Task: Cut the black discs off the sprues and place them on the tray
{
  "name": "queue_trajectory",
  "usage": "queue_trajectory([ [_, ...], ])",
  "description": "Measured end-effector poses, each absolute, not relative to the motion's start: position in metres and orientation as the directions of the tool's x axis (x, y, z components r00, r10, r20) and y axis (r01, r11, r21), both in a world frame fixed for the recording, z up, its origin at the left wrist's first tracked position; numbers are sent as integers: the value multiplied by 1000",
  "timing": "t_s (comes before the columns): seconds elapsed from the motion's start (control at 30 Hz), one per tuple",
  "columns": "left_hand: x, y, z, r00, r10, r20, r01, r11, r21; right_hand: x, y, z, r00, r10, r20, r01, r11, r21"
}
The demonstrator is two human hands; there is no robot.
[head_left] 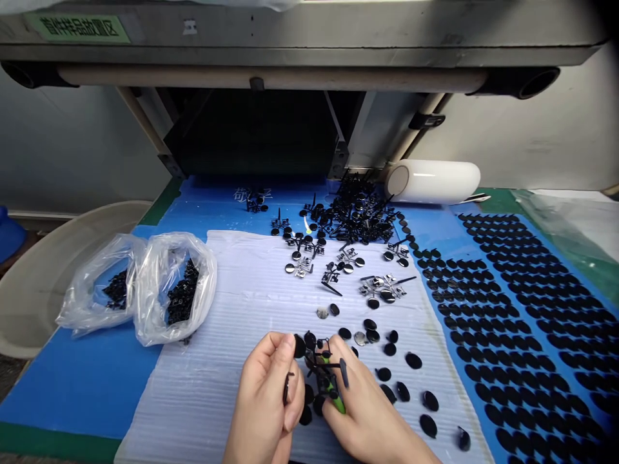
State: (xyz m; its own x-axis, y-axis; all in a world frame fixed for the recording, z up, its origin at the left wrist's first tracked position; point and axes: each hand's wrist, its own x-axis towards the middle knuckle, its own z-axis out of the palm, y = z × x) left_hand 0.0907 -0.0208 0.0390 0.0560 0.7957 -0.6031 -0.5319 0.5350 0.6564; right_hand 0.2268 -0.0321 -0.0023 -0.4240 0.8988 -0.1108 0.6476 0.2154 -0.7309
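My left hand is closed, its thumb and forefinger pinching a round black plastic disc. A small dark piece also shows between its lower fingers. My right hand wraps round a green-handled tool, whose working end is hidden. Between the two hands is a black plastic sprue with thin arms and small parts; whether the disc is still joined to it, I cannot tell. Several loose black discs lie on the white ribbed sheet, to the right of my right hand and under the sprue.
Farther back is a heap of black sprues, with several single sprues before it. Rows of black discs cover the blue mat's right side. Two plastic bags of small black parts stand left. A white roll lies behind.
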Motion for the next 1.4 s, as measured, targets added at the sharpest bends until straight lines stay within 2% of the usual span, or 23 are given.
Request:
queue_trajectory([
  [0.2, 83, -25, 33, 69, 792, -606, -491, 556, 671, 220, -26, 3, -402, 906, -132, 620, 163, -767],
  [0.43, 76, -26, 32, 57, 770, -636, -630, 522, 576, 214, -22, 4, -440, 876, -197, 662, 168, -730],
  [0.67, 62, -28, 29, 71, 750, -658, -702, 506, 501, 210, -12, 0, -568, 795, -213, 644, 268, -717],
  [1.0, 30, -21, 29, 56, 716, -696, -804, 445, 393, 173, 17, -1, -695, 703, -152, 586, 431, -687],
  [1.17, 8, -18, 10, -120, 710, -694, -746, 397, 534, 147, 28, -8, -716, 689, -110, 564, 479, -673],
  [1.23, 4, -18, -1, -239, 713, -659, -685, 357, 635, 142, 32, -9, -703, 705, -94, 563, 472, -679],
  [1.27, 3, -18, -6, -319, 710, -628, -601, 361, 713, 143, 33, -9, -688, 721, -81, 568, 466, -679],
  [1.33, 3, -20, -17, -513, 705, -490, -239, 431, 870, 154, 37, -8, -627, 778, -40, 596, 445, -668],
  [1.37, 2, -22, -22, -582, 722, -374, 11, 466, 885, 162, 39, -8, -573, 819, -14, 623, 425, -657],
  [1.4, 2, -24, -28, -605, 756, -252, 241, 475, 846, 174, 41, -8, -503, 864, 17, 658, 395, -641],
])
